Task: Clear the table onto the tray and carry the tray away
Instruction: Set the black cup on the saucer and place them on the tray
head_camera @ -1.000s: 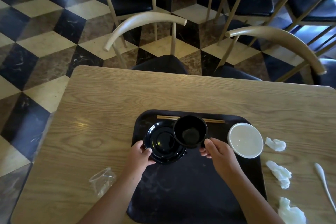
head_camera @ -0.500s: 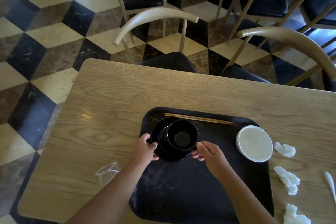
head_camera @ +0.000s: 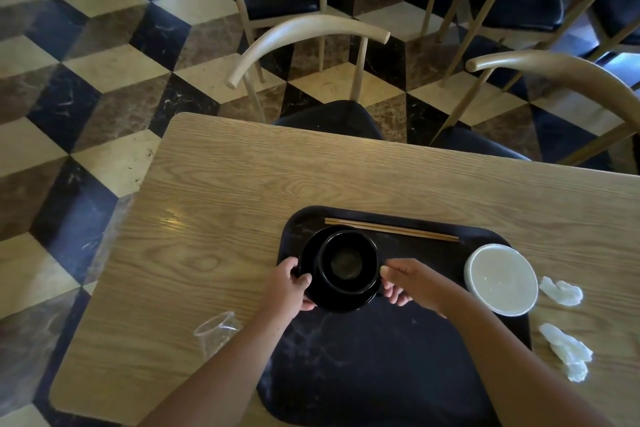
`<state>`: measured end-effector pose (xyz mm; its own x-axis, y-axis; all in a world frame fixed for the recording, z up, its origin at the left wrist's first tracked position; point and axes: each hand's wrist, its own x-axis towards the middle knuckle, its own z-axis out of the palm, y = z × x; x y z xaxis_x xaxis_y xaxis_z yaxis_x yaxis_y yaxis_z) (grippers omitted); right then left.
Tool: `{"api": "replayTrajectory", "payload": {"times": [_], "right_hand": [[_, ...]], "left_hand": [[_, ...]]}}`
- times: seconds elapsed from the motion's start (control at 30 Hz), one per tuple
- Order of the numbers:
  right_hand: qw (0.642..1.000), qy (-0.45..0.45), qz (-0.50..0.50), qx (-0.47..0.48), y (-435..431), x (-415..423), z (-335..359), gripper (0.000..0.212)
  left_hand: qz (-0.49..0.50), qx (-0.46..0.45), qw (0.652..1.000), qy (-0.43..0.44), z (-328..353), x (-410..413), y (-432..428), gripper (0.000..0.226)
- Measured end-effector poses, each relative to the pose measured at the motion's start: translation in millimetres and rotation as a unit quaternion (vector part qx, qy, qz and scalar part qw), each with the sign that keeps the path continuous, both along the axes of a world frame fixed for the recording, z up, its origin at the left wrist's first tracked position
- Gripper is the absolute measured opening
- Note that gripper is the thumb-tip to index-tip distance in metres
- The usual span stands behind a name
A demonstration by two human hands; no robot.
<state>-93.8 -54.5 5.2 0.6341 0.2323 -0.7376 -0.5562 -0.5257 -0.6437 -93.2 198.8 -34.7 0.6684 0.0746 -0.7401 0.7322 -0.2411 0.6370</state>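
A black tray [head_camera: 381, 374] lies on the wooden table [head_camera: 242, 201]. At its far left a black bowl [head_camera: 346, 263] stands inside a black plate [head_camera: 308, 253]. My left hand [head_camera: 289, 284] grips the plate's left edge. My right hand [head_camera: 412, 282] hovers at the bowl's right side with thumb and fingers apart, holding nothing. Wooden chopsticks [head_camera: 391, 229] lie along the tray's far edge. A white bowl [head_camera: 500, 279] sits at its right edge.
Crumpled tissues [head_camera: 561, 291] [head_camera: 568, 350] lie on the table right of the tray. A clear plastic cup [head_camera: 216, 331] lies on its side to the left. Two chairs [head_camera: 311, 31] [head_camera: 561, 69] are tucked in at the far edge, over a chequered floor.
My right hand carried the black bowl leftwards, set it into the plate, and has loosened off it. My left hand kept hold of the plate. The view shifted left.
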Motion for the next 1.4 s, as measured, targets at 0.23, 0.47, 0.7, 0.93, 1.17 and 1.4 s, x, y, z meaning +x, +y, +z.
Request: {"api": "replayTrajectory", "payload": {"times": [0.23,0.47,0.7,0.93,1.17,1.4], "right_hand": [[0.998,0.014,0.056,0.0,6,10,5,0.034],[0.999,0.009,0.023,-0.02,8,7,4,0.032],[0.994,-0.019,-0.101,-0.037,14,-14,-3,0.018],[0.97,-0.06,-0.235,0.015,-9,-64,10,0.014],[0.967,-0.091,-0.237,-0.01,-55,-143,20,0.01],[0.952,-0.144,-0.246,-0.108,-122,-230,18,0.026]], "left_hand": [[0.008,-0.001,1.0,-0.013,-4,-1,0,0.041],[0.001,0.027,0.998,-0.058,-1,-6,-4,0.015],[-0.035,0.033,0.997,-0.058,12,-13,-4,0.023],[-0.006,0.041,0.997,-0.07,41,-45,-2,0.031],[0.028,0.066,0.994,-0.089,59,-112,7,0.009],[0.005,0.22,0.958,-0.183,79,-175,27,0.01]]}}
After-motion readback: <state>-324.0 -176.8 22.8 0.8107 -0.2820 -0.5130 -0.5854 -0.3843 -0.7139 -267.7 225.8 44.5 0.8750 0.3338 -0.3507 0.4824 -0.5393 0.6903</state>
